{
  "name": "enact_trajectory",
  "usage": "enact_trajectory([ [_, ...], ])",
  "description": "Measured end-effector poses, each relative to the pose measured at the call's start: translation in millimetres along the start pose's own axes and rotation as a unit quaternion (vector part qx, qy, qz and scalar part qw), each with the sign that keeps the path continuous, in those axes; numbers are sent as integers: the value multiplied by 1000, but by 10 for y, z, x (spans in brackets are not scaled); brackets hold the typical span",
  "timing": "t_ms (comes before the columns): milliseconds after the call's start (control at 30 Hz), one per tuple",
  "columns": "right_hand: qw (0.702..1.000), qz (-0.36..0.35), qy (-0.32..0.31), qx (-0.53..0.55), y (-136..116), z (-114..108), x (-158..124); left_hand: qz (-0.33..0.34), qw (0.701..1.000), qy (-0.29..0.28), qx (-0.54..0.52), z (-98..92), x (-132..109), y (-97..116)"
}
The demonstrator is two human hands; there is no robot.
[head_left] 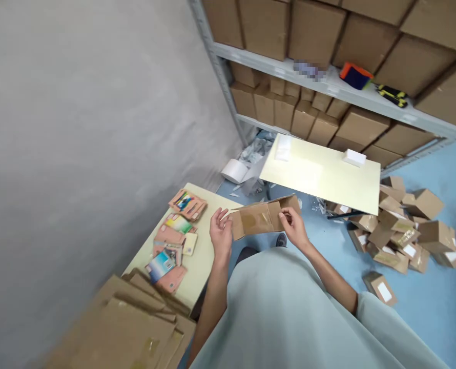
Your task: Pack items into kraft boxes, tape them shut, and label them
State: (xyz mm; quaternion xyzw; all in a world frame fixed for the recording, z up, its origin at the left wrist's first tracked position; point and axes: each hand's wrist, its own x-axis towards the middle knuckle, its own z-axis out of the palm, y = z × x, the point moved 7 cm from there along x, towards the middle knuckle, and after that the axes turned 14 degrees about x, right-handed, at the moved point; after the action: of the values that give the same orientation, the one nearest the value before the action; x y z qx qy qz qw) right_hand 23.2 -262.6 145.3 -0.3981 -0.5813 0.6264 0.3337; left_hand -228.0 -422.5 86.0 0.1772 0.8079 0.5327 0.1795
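Between my two hands, in front of my body, is a small brown cardboard box (pixel 255 219) with a strip of tape across its side and flaps raised at its far right. My left hand (pixel 221 231) grips the box's left end, thumb and fingers at the edge. At the right end, my right hand (pixel 292 225) pinches a flap between thumb and fingers. The inside of the box is hidden from this angle.
To the left a table (pixel 197 256) carries books and booklets (pixel 166 266), beside flattened cardboard (pixel 136 328). Ahead stands a cream table (pixel 316 171) with white paper stacks. Taped boxes (pixel 399 230) lie heaped on the floor at right. Shelves (pixel 258 56) hold cartons. A white roll (pixel 234 170) lies beyond.
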Motion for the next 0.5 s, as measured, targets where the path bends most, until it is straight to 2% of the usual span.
enact_trajectory([
  [100,997,11,78,20,16,-526,107,33,994,-107,-5,821,30,460],
  [200,986,7,164,27,-46,-984,218,64,978,-195,29,1482,-8,825],
  [367,962,-32,272,6,-295,-1655,488,79,919,-382,55,2377,-87,1107],
  [500,950,-36,305,-48,-495,-1944,795,94,872,-477,51,3013,22,1312],
])
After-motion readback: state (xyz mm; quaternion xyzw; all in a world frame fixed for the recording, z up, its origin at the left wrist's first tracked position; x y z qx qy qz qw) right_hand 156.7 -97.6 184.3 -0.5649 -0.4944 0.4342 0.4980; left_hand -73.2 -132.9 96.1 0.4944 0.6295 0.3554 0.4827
